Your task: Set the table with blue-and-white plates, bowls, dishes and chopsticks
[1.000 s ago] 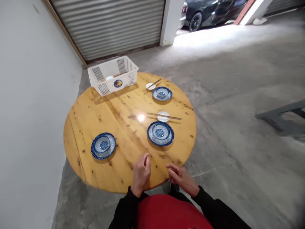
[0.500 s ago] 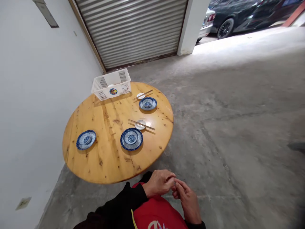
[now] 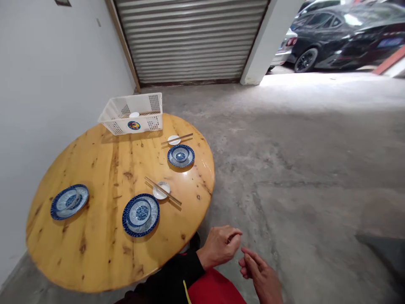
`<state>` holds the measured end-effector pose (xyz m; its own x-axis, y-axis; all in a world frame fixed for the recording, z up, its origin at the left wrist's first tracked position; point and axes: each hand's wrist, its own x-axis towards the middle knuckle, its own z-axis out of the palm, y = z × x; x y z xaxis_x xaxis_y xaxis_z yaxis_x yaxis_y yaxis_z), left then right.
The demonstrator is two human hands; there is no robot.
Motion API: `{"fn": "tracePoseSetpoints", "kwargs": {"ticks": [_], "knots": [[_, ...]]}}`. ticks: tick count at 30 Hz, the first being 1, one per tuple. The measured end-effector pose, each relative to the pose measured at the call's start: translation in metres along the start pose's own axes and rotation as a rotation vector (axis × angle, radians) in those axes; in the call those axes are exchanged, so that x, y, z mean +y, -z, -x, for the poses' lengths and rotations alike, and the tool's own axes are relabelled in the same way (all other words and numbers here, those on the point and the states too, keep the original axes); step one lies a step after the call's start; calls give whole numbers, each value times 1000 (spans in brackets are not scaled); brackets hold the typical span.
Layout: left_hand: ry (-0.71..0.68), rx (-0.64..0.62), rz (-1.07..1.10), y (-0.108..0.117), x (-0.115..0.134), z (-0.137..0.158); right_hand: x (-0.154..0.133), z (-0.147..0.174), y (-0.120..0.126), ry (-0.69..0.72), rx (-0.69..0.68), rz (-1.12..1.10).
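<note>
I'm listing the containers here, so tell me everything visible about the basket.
The basket is white, rectangular and open-topped, apparently plastic, with perforated walls and a colourful oval emblem on the near side. It stands upright on the wooden table, at the far edge. Inside show what look like a white dish and chopsticks; the near wall hides much of the interior.

On the surface (image 3: 101,253), a lane is left between left plate (image 3: 81,202) and near plate (image 3: 152,223); its far end is blocked by the basket (image 3: 145,123); passage rightward is hindered by chopsticks (image 3: 174,198) over saucers (image 3: 158,194).
</note>
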<state>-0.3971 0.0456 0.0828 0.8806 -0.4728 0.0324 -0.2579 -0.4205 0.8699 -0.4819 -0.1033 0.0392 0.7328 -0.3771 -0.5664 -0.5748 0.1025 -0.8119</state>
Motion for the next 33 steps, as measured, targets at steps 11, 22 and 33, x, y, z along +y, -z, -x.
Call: {"fn": "tracePoseSetpoints", "kwargs": {"ticks": [11,22,33], "knots": [[207,149,-16,-21,2,-111,-88,-114,11,-22,-240,61],[349,451,21,-54,46,-287,-234,-312,89,180,-390,197],[564,801,126,-46,20,-361,-311,-420,13,185,-785,309]]}}
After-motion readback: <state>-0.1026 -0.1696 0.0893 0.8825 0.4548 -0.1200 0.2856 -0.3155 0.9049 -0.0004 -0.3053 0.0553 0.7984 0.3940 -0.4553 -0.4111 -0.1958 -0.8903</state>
